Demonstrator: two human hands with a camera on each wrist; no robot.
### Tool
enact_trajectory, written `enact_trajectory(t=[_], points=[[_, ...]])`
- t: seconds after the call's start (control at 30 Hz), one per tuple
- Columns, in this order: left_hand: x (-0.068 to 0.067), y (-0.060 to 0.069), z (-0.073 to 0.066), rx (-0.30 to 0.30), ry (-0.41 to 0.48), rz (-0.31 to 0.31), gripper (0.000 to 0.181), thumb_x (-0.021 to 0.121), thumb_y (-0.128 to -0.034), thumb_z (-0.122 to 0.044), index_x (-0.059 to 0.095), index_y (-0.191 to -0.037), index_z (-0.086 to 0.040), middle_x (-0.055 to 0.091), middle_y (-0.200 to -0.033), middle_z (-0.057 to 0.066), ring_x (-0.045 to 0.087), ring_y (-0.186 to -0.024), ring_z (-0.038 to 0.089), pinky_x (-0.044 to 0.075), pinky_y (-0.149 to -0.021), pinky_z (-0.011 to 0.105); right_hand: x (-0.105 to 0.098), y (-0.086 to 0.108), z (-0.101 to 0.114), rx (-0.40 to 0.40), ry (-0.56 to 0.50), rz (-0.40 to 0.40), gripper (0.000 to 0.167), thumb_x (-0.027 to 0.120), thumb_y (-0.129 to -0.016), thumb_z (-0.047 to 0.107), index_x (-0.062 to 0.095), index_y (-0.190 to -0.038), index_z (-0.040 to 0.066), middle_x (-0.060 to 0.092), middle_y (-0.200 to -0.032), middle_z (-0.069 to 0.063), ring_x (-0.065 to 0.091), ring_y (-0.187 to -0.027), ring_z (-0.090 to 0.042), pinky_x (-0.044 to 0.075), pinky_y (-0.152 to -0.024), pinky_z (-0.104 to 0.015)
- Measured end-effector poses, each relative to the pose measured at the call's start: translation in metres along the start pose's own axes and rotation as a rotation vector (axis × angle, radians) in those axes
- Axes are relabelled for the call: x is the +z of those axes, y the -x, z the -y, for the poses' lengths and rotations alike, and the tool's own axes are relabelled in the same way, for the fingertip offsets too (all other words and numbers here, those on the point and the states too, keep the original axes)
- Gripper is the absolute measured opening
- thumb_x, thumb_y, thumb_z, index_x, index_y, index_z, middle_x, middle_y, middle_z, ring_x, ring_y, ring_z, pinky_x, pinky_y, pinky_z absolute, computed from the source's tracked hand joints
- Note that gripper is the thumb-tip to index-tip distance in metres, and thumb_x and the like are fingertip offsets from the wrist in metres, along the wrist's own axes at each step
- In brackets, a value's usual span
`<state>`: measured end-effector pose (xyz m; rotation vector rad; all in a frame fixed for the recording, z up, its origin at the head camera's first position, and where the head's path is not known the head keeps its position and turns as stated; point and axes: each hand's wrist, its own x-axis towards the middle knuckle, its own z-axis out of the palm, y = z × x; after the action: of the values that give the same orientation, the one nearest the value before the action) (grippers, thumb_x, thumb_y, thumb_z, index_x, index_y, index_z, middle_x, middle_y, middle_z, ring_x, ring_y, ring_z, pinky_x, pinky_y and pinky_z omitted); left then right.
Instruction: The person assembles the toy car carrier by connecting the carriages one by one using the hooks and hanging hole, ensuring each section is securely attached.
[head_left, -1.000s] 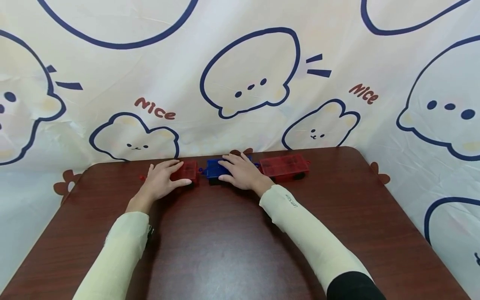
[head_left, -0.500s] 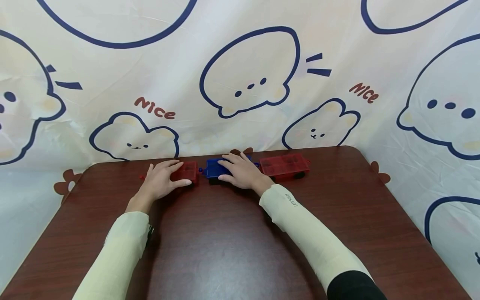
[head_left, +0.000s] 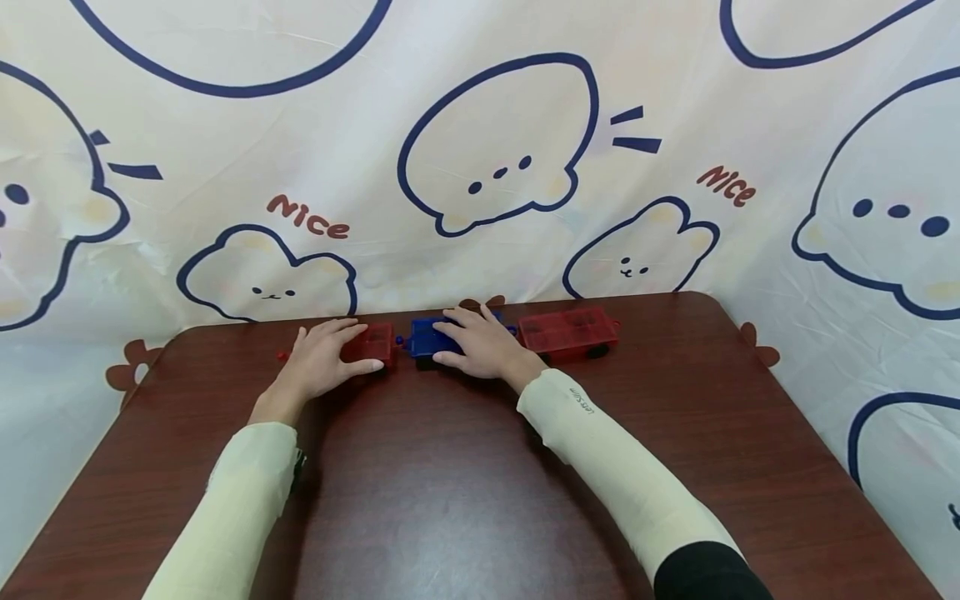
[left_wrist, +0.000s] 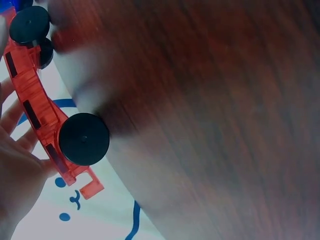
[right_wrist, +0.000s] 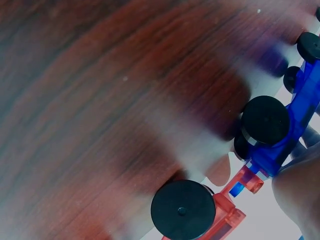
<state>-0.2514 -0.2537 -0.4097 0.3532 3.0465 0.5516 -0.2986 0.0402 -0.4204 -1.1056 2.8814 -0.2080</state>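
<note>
Three wheeled toy cars stand in a row along the table's back edge. The left hand holds the left red car, thumb at its near side and fingers over and behind it. On the blue car in the middle, the right hand has its thumb in front and fingers spread over the top, partly covering it. Linking pieces join the blue car to the right red car, which no hand touches. Between the left red and blue cars, small coupling parts meet.
The brown table has rounded back corners. Behind and beside it hangs a white cloth printed with blue cartoon outlines and red lettering. Both forearms, in pale sleeves, reach across the table from the front.
</note>
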Motion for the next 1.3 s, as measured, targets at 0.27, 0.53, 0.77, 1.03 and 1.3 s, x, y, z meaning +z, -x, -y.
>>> enact_trajectory(t=[0.27,0.53,0.77,1.03,1.3], points=[[-0.002,0.000,-0.002,0.009,0.003,0.010,0.091,0.070,-0.0866,-0.062,0.047,-0.150,-0.002,0.039,-0.155,0.026,0.027,-0.144,0.048,0.006,-0.113,0.075,-0.002,0.001,0.002,-0.009,-0.003,-0.001,0.066,0.045,-0.103,0.060,0.040,-0.158,0.023,0.028,-0.166,-0.003,0.020,-0.153,-0.021,0.010,-0.123,-0.054],[0.000,-0.001,-0.003,0.033,-0.006,-0.011,0.087,0.066,-0.0892,-0.063,0.049,-0.149,-0.003,0.041,-0.154,0.025,0.029,-0.143,0.048,0.010,-0.113,0.075,-0.005,0.001,0.004,-0.017,-0.013,-0.023,0.066,0.044,-0.103,0.060,0.041,-0.157,0.022,0.030,-0.165,-0.004,0.022,-0.153,-0.025,0.012,-0.122,-0.056],[0.002,-0.001,-0.006,0.050,0.013,-0.015,0.082,0.063,-0.0924,-0.061,0.050,-0.149,-0.003,0.039,-0.155,0.025,0.027,-0.145,0.046,0.010,-0.114,0.073,-0.009,0.002,0.004,0.013,0.016,-0.053,0.071,0.040,-0.100,0.068,0.042,-0.156,0.023,0.034,-0.163,-0.005,0.025,-0.151,-0.026,0.015,-0.122,-0.056],[0.001,-0.002,-0.014,0.073,0.017,-0.028,0.078,0.061,-0.0948,-0.059,0.050,-0.148,-0.003,0.040,-0.154,0.025,0.028,-0.145,0.046,0.009,-0.115,0.072,-0.018,0.005,0.005,0.053,0.022,-0.052,0.075,0.038,-0.099,0.071,0.041,-0.157,0.024,0.034,-0.162,-0.005,0.025,-0.151,-0.027,0.015,-0.121,-0.057],[0.004,-0.004,-0.020,0.103,0.000,-0.060,0.073,0.062,-0.0958,-0.055,0.053,-0.147,-0.004,0.043,-0.152,0.025,0.032,-0.143,0.045,0.012,-0.116,0.070,-0.021,0.010,0.003,0.067,0.010,-0.069,0.075,0.039,-0.098,0.071,0.043,-0.156,0.024,0.037,-0.161,-0.006,0.026,-0.150,-0.025,0.014,-0.121,-0.059]])
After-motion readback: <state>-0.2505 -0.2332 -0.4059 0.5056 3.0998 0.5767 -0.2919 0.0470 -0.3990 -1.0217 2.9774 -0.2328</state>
